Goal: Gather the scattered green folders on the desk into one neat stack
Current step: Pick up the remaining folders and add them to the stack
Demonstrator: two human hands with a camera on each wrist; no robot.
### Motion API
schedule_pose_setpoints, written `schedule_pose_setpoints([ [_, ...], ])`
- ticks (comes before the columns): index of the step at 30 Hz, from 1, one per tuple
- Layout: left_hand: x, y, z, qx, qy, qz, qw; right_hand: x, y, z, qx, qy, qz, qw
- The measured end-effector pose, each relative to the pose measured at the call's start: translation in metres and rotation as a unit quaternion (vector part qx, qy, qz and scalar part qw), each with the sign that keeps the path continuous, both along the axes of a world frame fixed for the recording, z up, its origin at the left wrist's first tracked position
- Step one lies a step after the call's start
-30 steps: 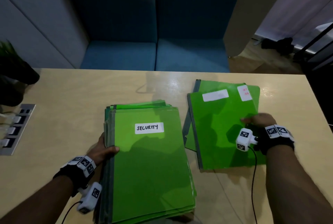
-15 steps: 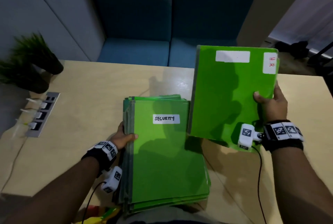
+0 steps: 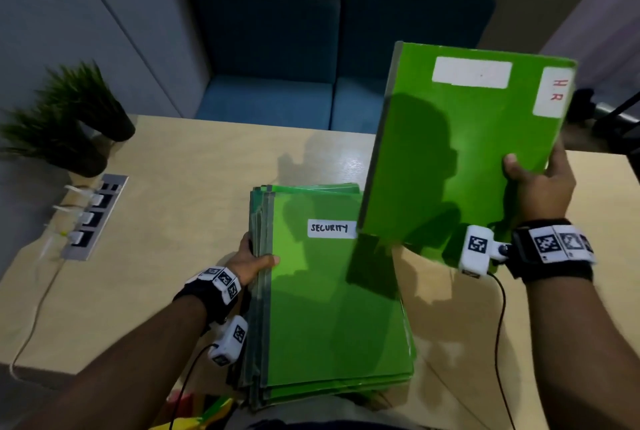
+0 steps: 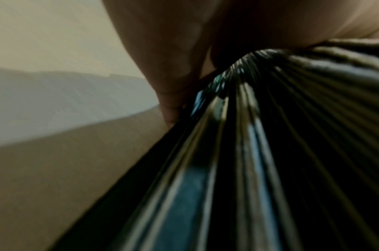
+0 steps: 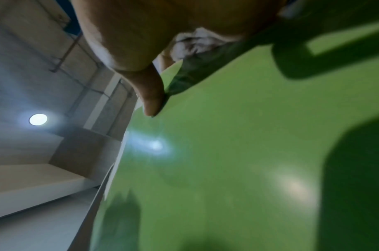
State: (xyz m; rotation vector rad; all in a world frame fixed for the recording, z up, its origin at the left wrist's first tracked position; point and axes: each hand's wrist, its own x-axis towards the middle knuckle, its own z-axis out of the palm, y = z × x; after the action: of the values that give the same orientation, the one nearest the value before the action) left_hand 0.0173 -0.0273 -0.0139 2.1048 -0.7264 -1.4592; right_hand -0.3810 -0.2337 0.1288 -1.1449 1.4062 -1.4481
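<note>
A stack of green folders lies on the wooden desk, its top one labelled SECURITY. My left hand grips the stack's left spine edge, thumb on top; the left wrist view shows the dark folder spines under that hand. My right hand holds green folders marked HR in the air, tilted, above the desk's right side and overlapping the stack's far right corner. The right wrist view shows the thumb pressed on the green cover.
Two potted plants stand at the desk's far left, beside a power socket strip with plugs and a cable. A blue sofa sits behind the desk. Wrist camera cables hang from both arms.
My right hand picked the HR folders up off the desk's right side and raised them higher, tilted. My left hand stayed gripping the stack's left edge. The view shifted left.
</note>
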Motion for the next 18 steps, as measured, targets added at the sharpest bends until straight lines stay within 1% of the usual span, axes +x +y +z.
schedule_pose_setpoints([
  [4, 0.002, 0.002, 0.000, 0.008, -0.009, -0.007, 1.000, 0.000, -0.009, 0.018, -0.048, -0.007, -0.018, 0.999],
  [6, 0.001, 0.001, 0.001, 0.005, -0.009, -0.006, 1.000, 0.004, -0.015, 0.019, -0.039, -0.038, -0.006, 0.998],
  [8, 0.000, 0.000, 0.001, -0.005, -0.008, -0.001, 1.000, 0.016, -0.016, 0.006, 0.015, -0.051, 0.022, 0.998],
  [11, 0.000, 0.000, 0.000, -0.006, -0.004, 0.001, 1.000, 0.041, 0.009, -0.040, 0.128, -0.023, 0.098, 0.987],
  [14, 0.001, 0.003, 0.001, -0.017, 0.003, -0.001, 1.000, 0.064, 0.055, -0.089, 0.214, 0.032, 0.193, 0.957],
  [16, 0.000, 0.006, 0.002, -0.027, 0.012, 0.009, 1.000, 0.073, 0.082, -0.101, 0.268, 0.088, 0.230, 0.932],
  [17, 0.000, 0.007, 0.003, -0.031, 0.015, 0.007, 0.999, 0.076, 0.091, -0.103, 0.297, 0.080, 0.235, 0.922],
  [18, 0.000, 0.008, 0.003, -0.031, 0.016, -0.004, 0.999, 0.079, 0.099, -0.101, 0.315, 0.052, 0.243, 0.916],
])
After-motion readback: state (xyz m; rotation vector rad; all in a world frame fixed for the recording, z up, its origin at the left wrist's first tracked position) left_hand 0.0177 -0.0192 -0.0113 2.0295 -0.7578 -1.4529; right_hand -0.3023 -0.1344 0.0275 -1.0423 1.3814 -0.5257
